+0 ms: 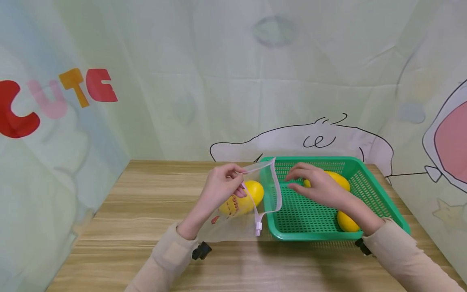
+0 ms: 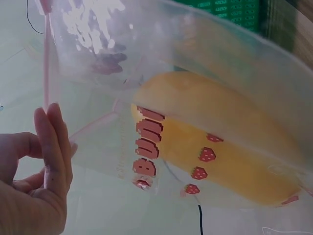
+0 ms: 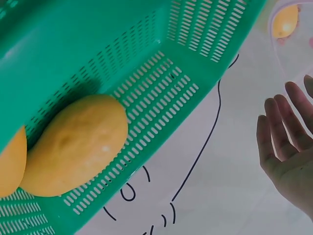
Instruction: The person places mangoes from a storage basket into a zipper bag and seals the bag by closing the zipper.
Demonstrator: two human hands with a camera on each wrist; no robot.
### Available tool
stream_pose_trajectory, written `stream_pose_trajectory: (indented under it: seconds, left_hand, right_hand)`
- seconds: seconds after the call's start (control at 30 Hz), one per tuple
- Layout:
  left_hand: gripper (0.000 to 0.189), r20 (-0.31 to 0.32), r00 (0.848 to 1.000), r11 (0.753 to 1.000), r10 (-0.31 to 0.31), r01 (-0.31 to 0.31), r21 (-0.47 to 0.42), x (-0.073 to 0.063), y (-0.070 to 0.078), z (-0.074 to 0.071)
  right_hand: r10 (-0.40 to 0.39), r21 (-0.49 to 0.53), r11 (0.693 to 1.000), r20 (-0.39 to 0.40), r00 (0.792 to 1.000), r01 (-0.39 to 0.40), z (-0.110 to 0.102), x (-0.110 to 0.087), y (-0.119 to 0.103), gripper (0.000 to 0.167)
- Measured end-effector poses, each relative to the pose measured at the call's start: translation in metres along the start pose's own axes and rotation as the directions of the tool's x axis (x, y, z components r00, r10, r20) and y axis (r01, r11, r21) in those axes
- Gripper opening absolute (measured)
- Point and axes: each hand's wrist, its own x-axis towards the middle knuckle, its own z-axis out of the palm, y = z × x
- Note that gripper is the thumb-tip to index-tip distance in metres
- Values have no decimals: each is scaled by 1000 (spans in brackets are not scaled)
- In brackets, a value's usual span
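Observation:
My left hand [image 1: 223, 182] pinches the pink-edged mouth of a clear zip bag [image 1: 270, 186] between thumb and fingers. Inside the bag lies a yellow mango [image 1: 254, 194], seen through the film, which bears red lettering and, in the left wrist view, small strawberry prints [image 2: 207, 154]. A white slider [image 1: 258, 227] hangs at the bag's near corner, and the mouth gapes toward the basket. Over the green basket [image 1: 310, 236] hovers my right hand [image 1: 316, 186], its fingers loosely bent with nothing in them. Past it lie mangoes [image 3: 80, 144] in the basket, partly hidden by the hand and forearm.
The basket stands on the right side of a wooden table [image 1: 146, 202], close to the back wall. A printed cloth [image 1: 164, 101] with cartoon drawings and letters hangs behind and at both sides. The bag's mouth overlaps the basket's left rim in the head view.

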Motion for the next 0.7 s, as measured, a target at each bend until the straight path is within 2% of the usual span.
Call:
stream_pose_trajectory:
  seconds: [0.37,0.7]
  left_hand:
    - [19,-4,1000,1000,22,-22,11,-1,1,-1]
    - [18,-4,1000,1000,9,-9,3,-1,1,-1]
  right_hand:
    - [-19,-72,997,-1,1000,18,-3,0,13,17]
    - [-10,-128,992,22,1000,13,-5,-1,26,19]
